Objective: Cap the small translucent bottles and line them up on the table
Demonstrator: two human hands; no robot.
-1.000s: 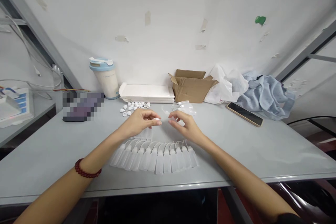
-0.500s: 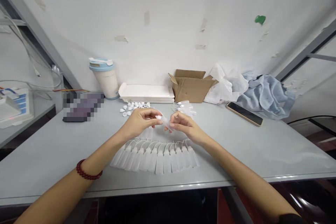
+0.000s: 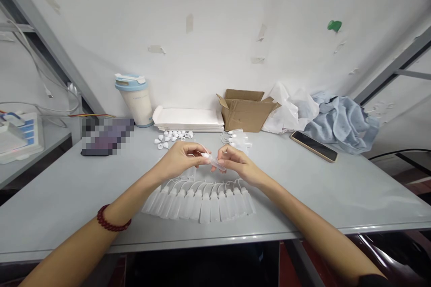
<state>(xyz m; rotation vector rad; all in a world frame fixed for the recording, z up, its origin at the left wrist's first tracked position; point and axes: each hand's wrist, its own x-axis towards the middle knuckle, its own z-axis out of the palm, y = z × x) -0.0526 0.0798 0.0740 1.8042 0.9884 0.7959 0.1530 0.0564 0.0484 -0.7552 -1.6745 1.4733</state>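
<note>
My left hand (image 3: 183,157) pinches the white capped end of a small translucent bottle (image 3: 217,163). The fingers of my right hand (image 3: 237,161) close on the body of the same bottle, which tilts down to the right between both hands. Nearer the front edge, a fanned row of translucent bottles with white caps and thin curved tubes (image 3: 198,204) lies on the table. Loose white caps (image 3: 173,136) are scattered behind my left hand. A small group of bottles (image 3: 240,136) lies behind my right hand.
On the grey table (image 3: 303,197), a cup (image 3: 136,101), a stack of white trays (image 3: 188,117), an open cardboard box (image 3: 247,114) and a white plastic bag (image 3: 286,110) stand along the wall. Right of them are a phone (image 3: 314,145) and blue cloth (image 3: 343,121). A dark item (image 3: 107,139) lies left.
The bottle has turned slightly between my fingers and its body shows more clearly. Both hands stay in nearly the same place.
</note>
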